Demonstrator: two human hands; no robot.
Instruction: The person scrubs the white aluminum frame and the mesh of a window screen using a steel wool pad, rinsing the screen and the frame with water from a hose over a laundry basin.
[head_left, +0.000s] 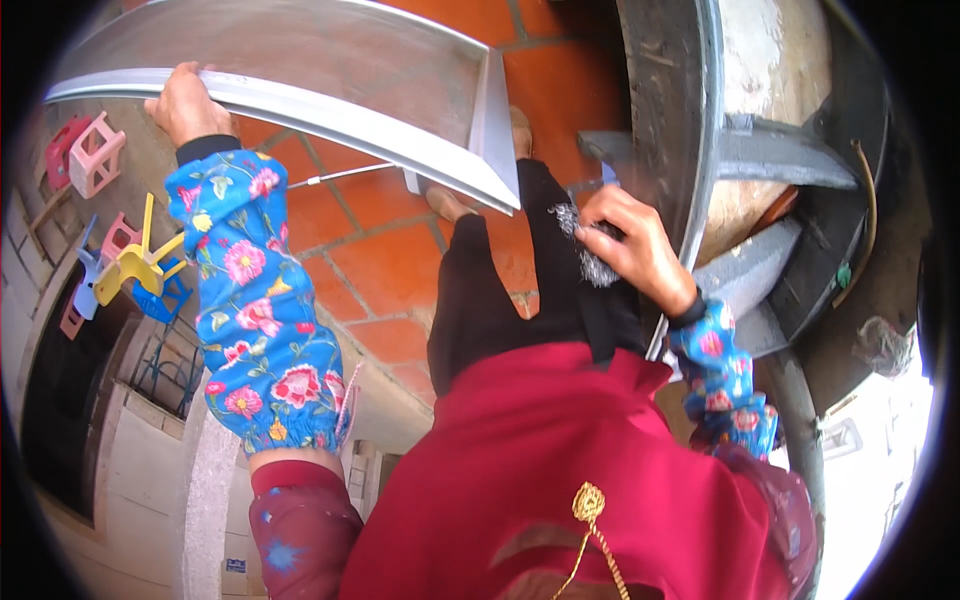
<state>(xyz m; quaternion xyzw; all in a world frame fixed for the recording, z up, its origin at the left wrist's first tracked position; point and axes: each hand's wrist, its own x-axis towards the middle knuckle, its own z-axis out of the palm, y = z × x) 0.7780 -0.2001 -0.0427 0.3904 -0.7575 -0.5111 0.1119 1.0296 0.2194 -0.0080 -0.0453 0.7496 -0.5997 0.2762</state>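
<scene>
My left hand (191, 109) grips the near edge of a large panel with a pale metal frame (360, 120). The panel is tilted across the space before me, and its pane (300, 56) looks cloudy and see-through. Close to my right thigh, my right hand (634, 232) has its fingers curled around a wad of steel wool (598, 270). Part of that wad is hidden by the fingers. The steel wool is apart from the frame's lower right corner. A thin pale rod (337, 175) reaches from below the frame toward my left sleeve.
Under my feet lies a floor of orange-red tiles (375, 277). To the right stands a grey structure with crossbars (780, 154), near my right arm. Pink (97, 155), yellow (127, 271) and blue (161, 298) plastic stools or chairs are at the left.
</scene>
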